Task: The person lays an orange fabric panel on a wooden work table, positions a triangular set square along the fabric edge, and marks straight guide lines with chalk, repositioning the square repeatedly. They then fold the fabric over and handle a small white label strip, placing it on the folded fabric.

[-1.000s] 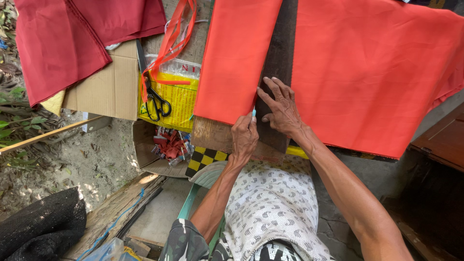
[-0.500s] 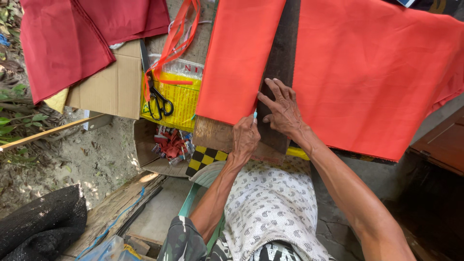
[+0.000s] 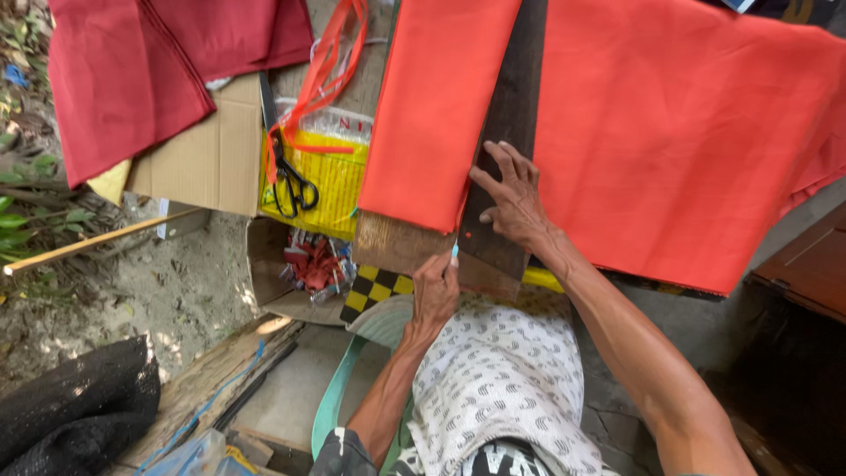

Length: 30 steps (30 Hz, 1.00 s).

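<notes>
Orange-red cloth (image 3: 687,132) lies spread over a work surface. A long dark wooden straightedge (image 3: 515,97) rests on it, running away from me. My right hand (image 3: 511,198) presses flat on the near part of the straightedge, fingers spread. My left hand (image 3: 436,286) is closed on a small light-blue marker (image 3: 455,253), its tip at the left edge of the straightedge near the cloth's near hem. A wooden board (image 3: 397,247) shows under the cloth's near edge.
Dark red cloth (image 3: 132,79) lies at the far left over a cardboard box (image 3: 207,163). Black scissors (image 3: 286,181) rest on a yellow bag (image 3: 326,181). Scrap pieces fill a box (image 3: 313,264) below. A black sack (image 3: 75,410) and a wooden stick (image 3: 97,240) lie on the ground.
My left hand has edged slightly toward the straightedge's left edge. My right hand stays pressed on the straightedge.
</notes>
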{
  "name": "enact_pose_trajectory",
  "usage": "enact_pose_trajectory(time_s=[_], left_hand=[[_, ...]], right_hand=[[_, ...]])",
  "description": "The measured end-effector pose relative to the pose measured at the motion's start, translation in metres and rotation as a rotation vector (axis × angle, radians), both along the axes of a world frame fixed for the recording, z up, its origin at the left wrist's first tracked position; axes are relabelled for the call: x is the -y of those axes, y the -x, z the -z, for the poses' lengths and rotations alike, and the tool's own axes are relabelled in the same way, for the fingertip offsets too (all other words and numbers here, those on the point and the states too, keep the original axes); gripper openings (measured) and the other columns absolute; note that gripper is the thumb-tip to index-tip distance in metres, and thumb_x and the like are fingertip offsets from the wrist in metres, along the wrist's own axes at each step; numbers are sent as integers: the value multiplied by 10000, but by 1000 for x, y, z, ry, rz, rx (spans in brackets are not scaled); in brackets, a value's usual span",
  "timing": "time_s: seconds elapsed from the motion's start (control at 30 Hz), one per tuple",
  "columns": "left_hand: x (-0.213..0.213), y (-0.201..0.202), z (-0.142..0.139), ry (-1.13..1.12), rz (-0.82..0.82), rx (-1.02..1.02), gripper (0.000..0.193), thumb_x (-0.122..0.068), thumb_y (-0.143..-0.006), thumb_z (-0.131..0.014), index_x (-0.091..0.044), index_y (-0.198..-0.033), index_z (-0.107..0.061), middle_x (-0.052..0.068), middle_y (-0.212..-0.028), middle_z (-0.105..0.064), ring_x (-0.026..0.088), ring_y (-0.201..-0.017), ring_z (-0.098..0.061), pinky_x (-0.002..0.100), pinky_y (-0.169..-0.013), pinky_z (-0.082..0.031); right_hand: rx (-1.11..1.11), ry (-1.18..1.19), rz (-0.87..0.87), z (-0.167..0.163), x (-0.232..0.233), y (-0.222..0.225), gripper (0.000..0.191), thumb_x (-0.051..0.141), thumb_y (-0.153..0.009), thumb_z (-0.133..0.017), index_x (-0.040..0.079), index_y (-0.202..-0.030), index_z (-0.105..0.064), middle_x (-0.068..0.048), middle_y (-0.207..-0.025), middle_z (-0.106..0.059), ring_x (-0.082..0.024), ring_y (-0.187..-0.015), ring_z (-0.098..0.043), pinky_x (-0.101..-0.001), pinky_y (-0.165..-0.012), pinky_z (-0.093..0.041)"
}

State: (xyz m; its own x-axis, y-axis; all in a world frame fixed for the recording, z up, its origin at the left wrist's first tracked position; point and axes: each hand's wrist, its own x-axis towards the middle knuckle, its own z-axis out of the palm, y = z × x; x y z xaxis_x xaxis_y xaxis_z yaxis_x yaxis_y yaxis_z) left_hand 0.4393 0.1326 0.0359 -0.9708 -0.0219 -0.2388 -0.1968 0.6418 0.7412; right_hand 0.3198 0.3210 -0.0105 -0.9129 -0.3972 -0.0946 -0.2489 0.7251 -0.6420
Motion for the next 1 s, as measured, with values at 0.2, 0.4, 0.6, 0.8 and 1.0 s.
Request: enact_pose_trajectory(time_s=[0.2,0.4,0.6,0.8,1.0], left_hand=[[13,-8,-11,-166,-212,111,289,-176,-1013,-575,17,-1170,-722,75,-769,-625,147,-600,-548,351,-513,-452],[7,-8,-10,-127,-96,54,285,-156,-1018,-578,15,-1190,-728,90,-776,-641,154,-608,-557,345,-516,-443],[-4,-6,0,-73,-53,-74,249,-117,-1020,-585,27,-1169,-723,125,-801,-643,181,-628,-585,358,-537,-464],[-1,-1,9,-12,-29,4,256,-127,-1033,-552,27,-1152,-719,140,-737,-604,193,-574,-549,382,-507,-430],[2,-10,8,18,20,-39,230,-100,-1029,-532,38,-1091,-706,165,-743,-607,252,-615,-572,408,-565,-449]], right_hand=[[9,-30,-37,3,3,-4,965,52,-656,-873,328,-1509,-515,-104,-1633,-215,-362,-1532,-141,-556,-1223,-153],[-13,-63,-56,-1,4,-4,951,25,-636,-872,316,-1474,-530,-121,-1628,-224,-377,-1536,-128,-565,-1229,-143],[-27,-56,-47,0,4,-3,947,37,-635,-877,312,-1475,-538,-110,-1632,-229,-366,-1541,-124,-561,-1237,-144],[-15,-80,-41,1,4,-5,946,40,-623,-882,310,-1463,-543,-98,-1633,-232,-354,-1541,-125,-554,-1237,-138],[13,-51,-33,0,4,-1,987,39,-610,-884,321,-1480,-513,-98,-1618,-240,-358,-1533,-129,-551,-1236,-129]])
